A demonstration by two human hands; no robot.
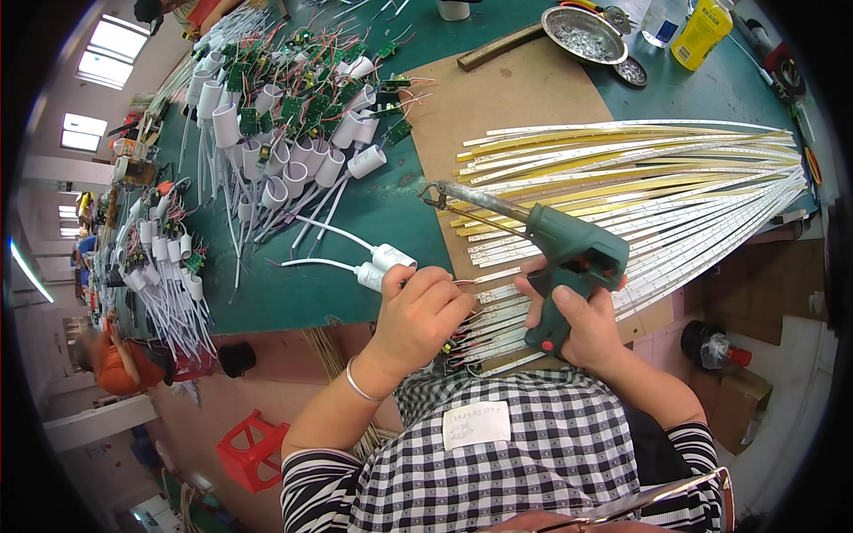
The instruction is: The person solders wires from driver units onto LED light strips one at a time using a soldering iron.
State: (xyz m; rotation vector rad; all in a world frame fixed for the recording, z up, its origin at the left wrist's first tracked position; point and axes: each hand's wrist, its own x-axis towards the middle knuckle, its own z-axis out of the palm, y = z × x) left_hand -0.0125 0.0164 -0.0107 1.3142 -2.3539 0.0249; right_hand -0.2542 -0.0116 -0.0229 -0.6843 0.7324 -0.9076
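My right hand (582, 324) is wrapped round the green handle of a soldering gun (577, 244). The gun's metal tip points left, above the ends of the LED strips (622, 218). My left hand (422, 315) is closed, with two white cylindrical housings (382, 265) with white cables coming out from under its fingers. Thin wires show at its fingertips beside the strip ends. What exactly lies between those fingers is partly hidden. Small wired boards (455, 351) lie by the near strip ends, below my left hand.
A large pile of white housings (302, 164) with green circuit boards and cables covers the table's left. Farther back are a wooden bar (500, 46), a metal bowl (585, 35) and a yellow bottle (702, 35). A red stool (251, 450) stands on the floor; another person (129, 360) is at far left.
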